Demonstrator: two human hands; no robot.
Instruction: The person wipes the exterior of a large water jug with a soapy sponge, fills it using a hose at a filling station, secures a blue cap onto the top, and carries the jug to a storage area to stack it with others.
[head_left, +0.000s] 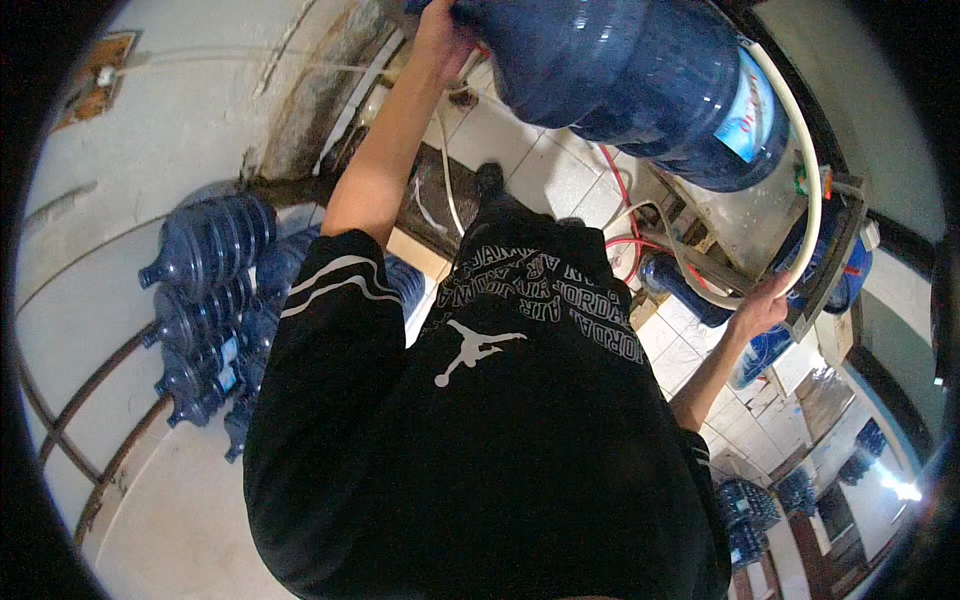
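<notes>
A large blue plastic water jug (615, 67) lies tilted across the top of the view, a label near its base. My left hand (444, 37) is at its neck end, fingers closed around it; the neck is partly hidden. My right hand (761, 306) grips a cream-coloured flexible hose (808, 165), which arches up beside the jug's base and also runs back towards the floor. The hose's upper end is at the far edge of the jug, and I cannot tell whether it touches it.
Blue water jugs (206, 244) are stacked by the wall at left. Red hose (626, 187) runs over the tiled floor (559, 176). A metal-topped bench (750, 232) stands at right, another blue jug (679, 289) lying beside it. More jugs (746, 506) are at lower right.
</notes>
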